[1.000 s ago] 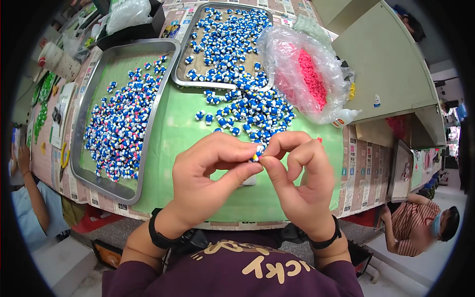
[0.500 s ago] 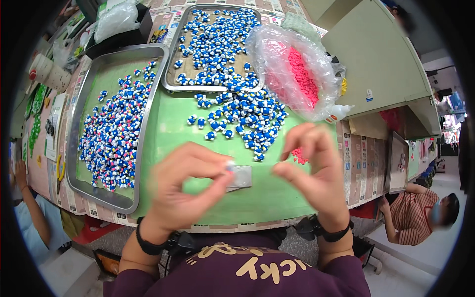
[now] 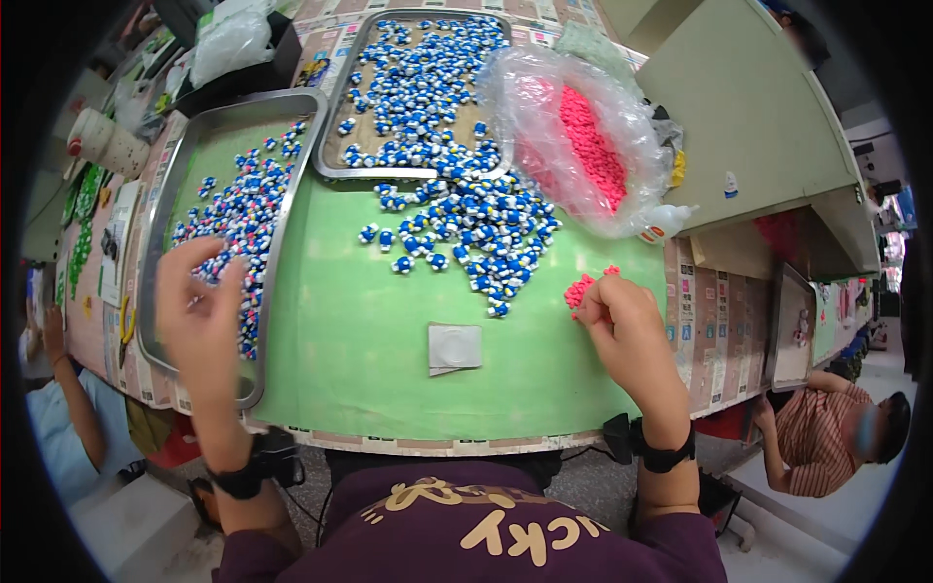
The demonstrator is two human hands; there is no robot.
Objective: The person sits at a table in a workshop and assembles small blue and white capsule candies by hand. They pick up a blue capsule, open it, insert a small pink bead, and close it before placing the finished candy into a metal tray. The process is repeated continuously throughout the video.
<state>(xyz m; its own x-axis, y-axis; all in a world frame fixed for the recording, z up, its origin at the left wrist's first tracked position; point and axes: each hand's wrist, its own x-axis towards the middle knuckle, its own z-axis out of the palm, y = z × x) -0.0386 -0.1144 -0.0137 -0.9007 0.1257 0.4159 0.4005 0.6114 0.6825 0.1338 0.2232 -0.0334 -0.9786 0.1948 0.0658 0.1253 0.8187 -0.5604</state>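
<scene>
My left hand (image 3: 202, 316) hovers over the left metal tray (image 3: 276, 228), thumb and forefinger apart and slightly blurred, with no piece seen between them. Under it lie many small blue-and-white figure pieces with pink bits (image 3: 255, 209). At the right, my right hand (image 3: 627, 330) pinches its fingertips together at the edge of a little heap of pink pieces (image 3: 579, 290); whatever is between them is hidden. A pale square pad (image 3: 455, 347) lies on the green mat (image 3: 389, 389) between my hands. Loose blue-and-white pieces (image 3: 501, 228) form a pile beyond it.
A second metal tray (image 3: 327, 160) of blue-and-white pieces stands at the back. Beside it sits a clear plastic bag (image 3: 530, 126) of pink pieces, with a white squeeze bottle (image 3: 667, 220) near it. A grey cabinet (image 3: 748, 126) borders the right. People sit at both sides.
My left hand has moved left from the pad to over the left tray; the blue-and-white piece at its fingertips is no longer seen. My right hand has lowered to the pink heap and closed.
</scene>
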